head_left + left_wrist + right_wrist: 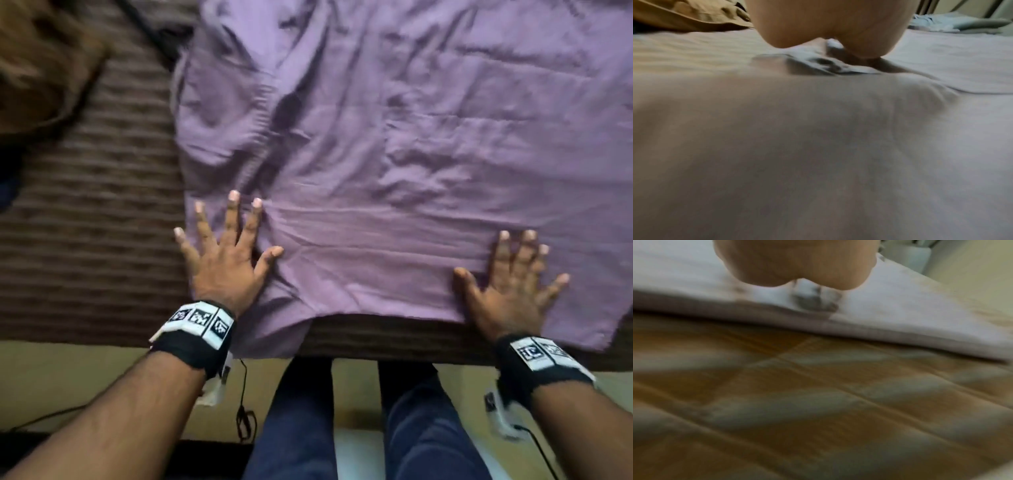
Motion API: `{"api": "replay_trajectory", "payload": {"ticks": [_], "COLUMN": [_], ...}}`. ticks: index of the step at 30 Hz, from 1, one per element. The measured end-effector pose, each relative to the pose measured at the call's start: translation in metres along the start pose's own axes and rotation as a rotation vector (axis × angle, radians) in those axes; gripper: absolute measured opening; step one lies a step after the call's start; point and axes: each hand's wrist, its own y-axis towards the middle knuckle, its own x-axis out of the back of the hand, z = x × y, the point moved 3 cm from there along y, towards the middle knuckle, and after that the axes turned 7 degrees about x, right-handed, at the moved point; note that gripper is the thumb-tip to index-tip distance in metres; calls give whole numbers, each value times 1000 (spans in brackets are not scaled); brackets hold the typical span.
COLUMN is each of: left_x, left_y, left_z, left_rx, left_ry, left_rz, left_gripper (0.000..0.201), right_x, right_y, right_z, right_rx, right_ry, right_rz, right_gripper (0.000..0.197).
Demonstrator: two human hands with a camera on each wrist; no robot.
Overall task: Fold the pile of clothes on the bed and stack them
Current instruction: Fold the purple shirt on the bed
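Purple garment [394,164] lies spread on the striped bed [92,212]; left hand [222,260] and right hand [510,291] press its near hem, fingers splayed flat, gripping nothing, evidently smoothing it for folding.

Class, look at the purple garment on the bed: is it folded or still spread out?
Spread out: the purple garment lies wrinkled, with left hand and right hand flat on it.

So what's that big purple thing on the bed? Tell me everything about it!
The purple garment is thin, soft-looking cloth, wrinkled all over, with a seam down its left part. It lies spread almost flat on the brown striped bedcover, and its near edge hangs slightly over the bed's side. The left hand and right hand press flat on its near corners, fingers spread.
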Motion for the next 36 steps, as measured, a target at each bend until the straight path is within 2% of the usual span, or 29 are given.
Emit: {"api": "replay_trajectory", "payload": {"ticks": [2, 4, 6, 9, 11, 13, 15, 17, 19, 20, 21, 23, 25, 26, 28, 29, 30, 32, 34, 35, 36], "left_x": [-1, -8, -15, -9, 10, 30, 46, 53, 65, 73, 81, 96, 120, 130, 147, 147, 143, 127, 115, 117, 122], "left_y": [-1, 2, 5, 4, 16, 38, 72, 117, 156, 170, 176, 180, 172, 169, 161, 157, 154, 148, 142, 136, 127], "left_z": [16, 33, 57, 70, 67, 61, 58, 65, 71, 70, 66, 53, 41, 41, 53, 62, 70, 85, 89, 85, 71], "left_rx": [0, 10, 109, 274, 349, 344, 326, 433, 538, 539, 522, 472, 388, 342, 270, 262, 277, 386, 491, 451, 329], "left_ry": [-57, -102, -121, -201, -362, -538, -790, -1034, -1239, -1271, -1273, -1270, -1362, -1484, -1646, -1610, -1472, -1028, -802, -740, -667], "left_rz": [4, 54, 63, 3, -66, -205, -274, -219, -110, -50, 15, 102, 59, 13, -68, -98, -118, -185, -339, -462, -601], "left_gripper": [76, 75, 73, 72, 73, 71, 72, 71, 53, 38, 31, 28, 22, 16, 10, 14, 21, 30, 12, 4, 14], "right_x": [2, -2, -14, -27, -31, -31, -29, -22, -6, 3, 12, 21, 21, 16, 7, 4, 2, 0, -2, -3, -4], "right_y": [12, 19, 21, 22, 24, 24, 23, 23, 33, 43, 54, 83, 104, 110, 117, 117, 118, 118, 118, 119, 120], "right_z": [62, 140, 202, 222, 217, 219, 223, 227, 238, 248, 260, 283, 294, 296, 295, 294, 293, 297, 297, 297, 298], "right_rx": [182, 436, 613, 611, 598, 612, 625, 624, 643, 674, 710, 759, 746, 734, 721, 716, 712, 719, 721, 726, 733], "right_ry": [8, -20, -62, -116, -136, -147, -145, -97, 21, 77, 111, 136, 128, 109, 67, 48, 28, -1, 3, 11, 13], "right_rz": [-14, -41, -25, 27, 19, 26, 26, -20, -138, -206, -257, -260, -148, -89, -39, -40, -51, -83, -117, -126, -132], "right_gripper": [92, 87, 82, 77, 77, 77, 77, 75, 69, 66, 64, 66, 73, 74, 74, 74, 75, 76, 77, 77, 77]}}
